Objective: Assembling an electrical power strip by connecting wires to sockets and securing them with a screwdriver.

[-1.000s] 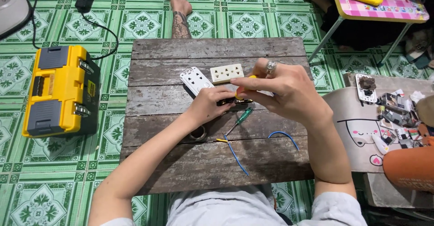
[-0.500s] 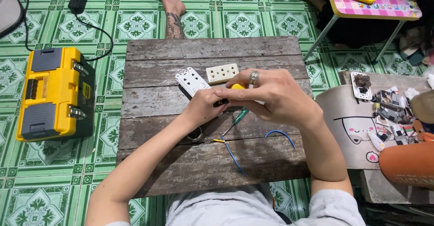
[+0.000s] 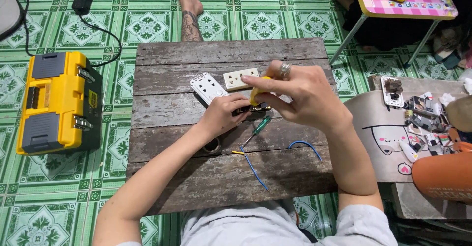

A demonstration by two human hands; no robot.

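Nearest me, a blue wire [image 3: 254,169] lies on the weathered wooden plank table [image 3: 226,54]; beyond it a green-handled screwdriver [image 3: 256,129]; my left hand [image 3: 223,115] pinches a small dark part [image 3: 255,108]; my right hand [image 3: 300,91] grips a yellow-handled tool [image 3: 256,94] just above it; hands close together; farther, a cream socket plate [image 3: 240,78].

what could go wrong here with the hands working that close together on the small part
The right hand drives a yellow-handled tool into a small dark part that the left hand pins to the wooden table. If the tip slips, it might jab the left fingers. The green screwdriver and blue wires lie loose under the forearms, so an elbow could sweep them off.
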